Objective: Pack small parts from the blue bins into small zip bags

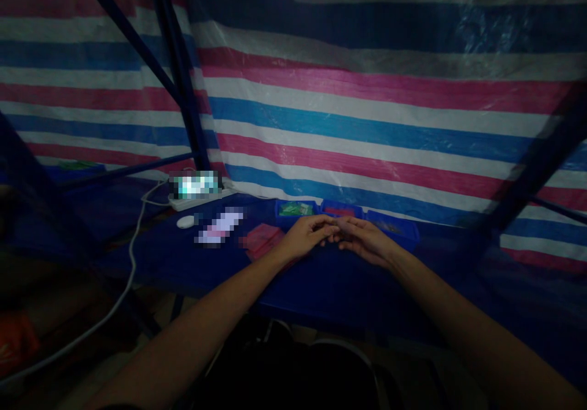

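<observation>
fingers of the left hand (308, 237) and right hand (368, 240) curl in and meet at the tips above the blue table (330, 294) — too dim to tell if they pinch anything; three blue bins (408, 238) stand just beyond, the left with green packets (296, 209); a red pile (266, 238) lies by the left wrist — farther left, a white disc (186, 221) and power strip (195, 202)

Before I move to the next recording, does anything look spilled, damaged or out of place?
Nothing looks clearly spilled or damaged. One oddity: a red angular item lies loose on the dark blue tabletop near the left hand, outside the row of blue plastic trays, perhaps deliberately.
</observation>
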The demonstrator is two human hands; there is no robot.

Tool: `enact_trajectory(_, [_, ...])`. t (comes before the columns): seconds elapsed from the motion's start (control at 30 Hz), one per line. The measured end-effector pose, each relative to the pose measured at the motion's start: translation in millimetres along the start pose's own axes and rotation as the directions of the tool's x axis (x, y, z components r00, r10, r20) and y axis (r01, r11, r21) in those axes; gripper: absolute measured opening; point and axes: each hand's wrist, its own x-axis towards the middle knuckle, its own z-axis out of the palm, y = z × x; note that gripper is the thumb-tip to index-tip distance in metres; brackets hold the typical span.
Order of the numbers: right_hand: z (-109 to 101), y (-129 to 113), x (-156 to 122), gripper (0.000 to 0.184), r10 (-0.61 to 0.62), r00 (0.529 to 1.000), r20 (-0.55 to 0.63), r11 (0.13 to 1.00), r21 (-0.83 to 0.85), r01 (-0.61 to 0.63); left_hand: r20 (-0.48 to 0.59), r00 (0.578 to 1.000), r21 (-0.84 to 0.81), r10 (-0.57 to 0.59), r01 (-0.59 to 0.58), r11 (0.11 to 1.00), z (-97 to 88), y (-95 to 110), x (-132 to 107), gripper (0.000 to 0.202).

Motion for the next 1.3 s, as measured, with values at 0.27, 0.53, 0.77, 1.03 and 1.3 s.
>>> enact_trajectory(0.27, [-9, 3, -2, 0.036, 0.027, 0.999, -0.026, 0.998, 0.057, -0.026, -0.138, 0.990, 0.064, -0.035, 0.045, 0.997, 1.2, -1, -3, 0.049])
enact_trajectory(0.53, [-7, 1, 0, 0.038, 0.026, 0.996, -0.083, 0.999, 0.040, -0.022, -0.183, 0.983, 0.101, 0.007, 0.012, 0.995, 0.6, -12, 1, 0.049])
enact_trajectory(0.77, [-12, 7, 9, 0.029, -0.147, 0.953, -0.265, 0.989, -0.049, 0.139, -0.198, 0.980, 0.183, 0.004, 0.033, 0.982, -0.1, -12, 1, 0.030])
enact_trajectory(1.03, [-15, 6, 9, 0.032, -0.532, 0.781, -0.328, 0.745, -0.620, 0.247, -0.170, 0.985, 0.221, -0.023, 0.061, 0.973, 1.7, -8, -2, 0.048])
enact_trajectory(1.3, [5, 5, -1, 0.040, -0.648, 0.759, 0.060, 0.341, -0.868, 0.360, -0.089, 0.995, 0.156, -0.045, 0.058, 0.986, 3.4, -14, 0, 0.050])
